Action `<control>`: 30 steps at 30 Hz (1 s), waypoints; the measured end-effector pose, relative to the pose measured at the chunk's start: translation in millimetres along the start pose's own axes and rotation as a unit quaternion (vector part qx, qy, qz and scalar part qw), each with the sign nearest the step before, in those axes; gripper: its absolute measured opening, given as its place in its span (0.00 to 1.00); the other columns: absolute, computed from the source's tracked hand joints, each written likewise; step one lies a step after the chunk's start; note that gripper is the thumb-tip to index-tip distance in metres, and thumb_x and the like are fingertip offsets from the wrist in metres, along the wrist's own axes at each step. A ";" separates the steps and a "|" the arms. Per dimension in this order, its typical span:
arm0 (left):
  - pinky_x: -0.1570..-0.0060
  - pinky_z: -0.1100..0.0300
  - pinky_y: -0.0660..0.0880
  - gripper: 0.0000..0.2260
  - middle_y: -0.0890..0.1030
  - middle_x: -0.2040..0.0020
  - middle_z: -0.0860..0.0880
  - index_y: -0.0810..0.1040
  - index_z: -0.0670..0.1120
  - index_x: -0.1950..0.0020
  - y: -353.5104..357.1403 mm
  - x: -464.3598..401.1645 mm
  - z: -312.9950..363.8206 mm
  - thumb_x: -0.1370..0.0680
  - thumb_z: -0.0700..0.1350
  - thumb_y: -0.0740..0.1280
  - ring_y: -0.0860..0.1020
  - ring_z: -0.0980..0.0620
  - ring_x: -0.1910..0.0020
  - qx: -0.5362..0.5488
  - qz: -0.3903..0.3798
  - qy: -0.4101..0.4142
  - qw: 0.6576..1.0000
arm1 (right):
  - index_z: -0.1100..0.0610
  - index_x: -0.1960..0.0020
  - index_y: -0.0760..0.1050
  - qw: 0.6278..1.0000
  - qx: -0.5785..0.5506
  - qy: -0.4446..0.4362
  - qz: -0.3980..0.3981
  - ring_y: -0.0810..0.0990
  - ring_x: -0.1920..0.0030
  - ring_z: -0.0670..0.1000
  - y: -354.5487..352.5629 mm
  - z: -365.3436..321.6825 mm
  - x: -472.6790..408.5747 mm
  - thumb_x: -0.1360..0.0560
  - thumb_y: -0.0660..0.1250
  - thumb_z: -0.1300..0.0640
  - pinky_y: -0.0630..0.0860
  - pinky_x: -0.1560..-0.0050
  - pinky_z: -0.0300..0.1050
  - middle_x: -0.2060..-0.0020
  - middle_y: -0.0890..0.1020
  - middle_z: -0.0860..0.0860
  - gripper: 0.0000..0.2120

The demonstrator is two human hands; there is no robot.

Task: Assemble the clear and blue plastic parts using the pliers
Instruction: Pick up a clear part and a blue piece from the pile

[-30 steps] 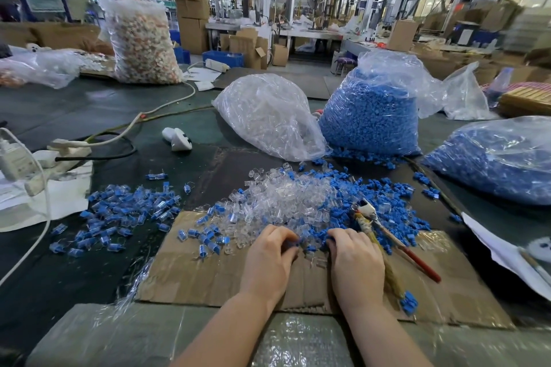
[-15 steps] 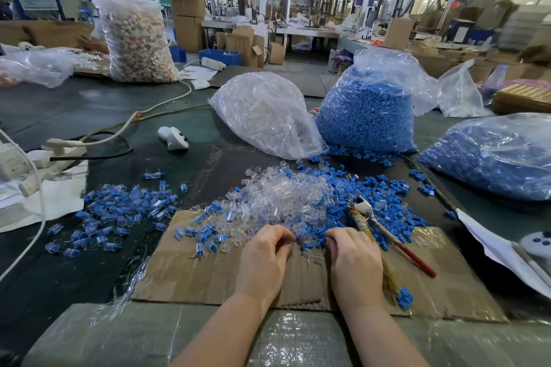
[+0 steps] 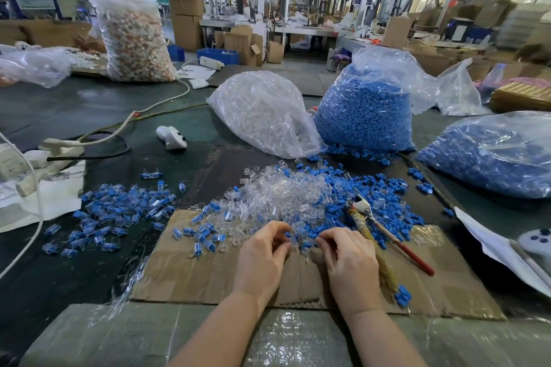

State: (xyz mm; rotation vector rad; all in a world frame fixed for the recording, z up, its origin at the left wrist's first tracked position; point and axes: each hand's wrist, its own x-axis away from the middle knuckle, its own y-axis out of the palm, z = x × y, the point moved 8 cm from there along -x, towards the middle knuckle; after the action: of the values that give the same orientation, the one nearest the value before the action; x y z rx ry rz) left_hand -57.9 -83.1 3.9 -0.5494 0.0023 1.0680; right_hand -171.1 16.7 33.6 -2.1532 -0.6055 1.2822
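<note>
A heap of loose clear parts (image 3: 280, 197) and blue parts (image 3: 384, 211) lies across the cardboard sheet (image 3: 190, 271) in front of me. My left hand (image 3: 262, 253) is at the heap's near edge, thumb and forefinger pinching what looks like a small clear part. My right hand (image 3: 348, 259) is a little to its right with fingers curled into the heap; what they hold is hidden. The pliers (image 3: 369, 217) lie on the blue parts just right of my right hand, untouched, with one red handle and one wrapped handle.
Assembled clear-and-blue pieces (image 3: 119, 211) are spread at the left. Behind the heap stand a bag of clear parts (image 3: 262, 113) and two bags of blue parts (image 3: 366, 110) (image 3: 489, 155). Cables and a power strip (image 3: 56, 149) lie far left; paper (image 3: 495, 247) at the right.
Both hands stayed at the heap's near edge. The fingertips of the two hands have drawn a little closer together, and the left fingers have closed into a pinch.
</note>
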 end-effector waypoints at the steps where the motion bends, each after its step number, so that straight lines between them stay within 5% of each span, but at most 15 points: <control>1: 0.58 0.79 0.69 0.13 0.78 0.60 0.59 0.76 0.55 0.50 -0.3 0.1 -1.7 0.25 0.36 0.68 0.75 0.71 0.58 0.013 0.001 -0.012 1.000 | 0.55 0.63 0.76 1.000 0.004 -0.012 -0.002 0.76 0.66 0.51 0.8 -2.2 -0.1 0.31 0.74 0.60 0.71 0.61 0.47 0.67 0.78 0.47 0.07; 6: 0.60 0.77 0.69 0.13 0.79 0.63 0.58 0.75 0.58 0.61 -1.6 -1.5 -4.3 0.25 0.39 0.68 0.75 0.69 0.61 0.022 0.003 -0.027 0.999 | 0.53 0.63 0.74 0.997 0.023 -0.066 -0.012 0.75 0.66 0.49 6.0 -11.6 2.4 0.27 0.70 0.55 0.65 0.59 0.42 0.67 0.76 0.45 0.07; 11: 0.60 0.74 0.71 0.10 0.79 0.65 0.56 0.74 0.56 0.61 1.6 -2.9 -5.5 0.24 0.41 0.67 0.76 0.65 0.62 0.015 -0.014 -0.017 1.000 | 0.52 0.62 0.74 0.995 0.046 -0.086 -0.027 0.74 0.63 0.49 9.4 -15.6 3.3 0.25 0.57 0.48 0.64 0.58 0.43 0.65 0.76 0.45 0.13; 30: 0.57 0.73 0.73 0.12 0.81 0.62 0.57 0.76 0.58 0.60 9.1 -0.2 -0.9 0.25 0.39 0.69 0.78 0.64 0.60 0.039 -0.060 0.008 0.997 | 0.53 0.65 0.73 0.993 0.050 -0.099 -0.027 0.74 0.66 0.50 8.8 -18.9 3.5 0.27 0.62 0.51 0.63 0.58 0.42 0.68 0.75 0.46 0.10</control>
State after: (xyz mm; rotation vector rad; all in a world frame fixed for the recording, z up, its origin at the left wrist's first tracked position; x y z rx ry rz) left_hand -65.3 -80.4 -0.6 -0.4824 0.0250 0.9425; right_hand -151.8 8.0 32.9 -1.9303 -0.6599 1.4756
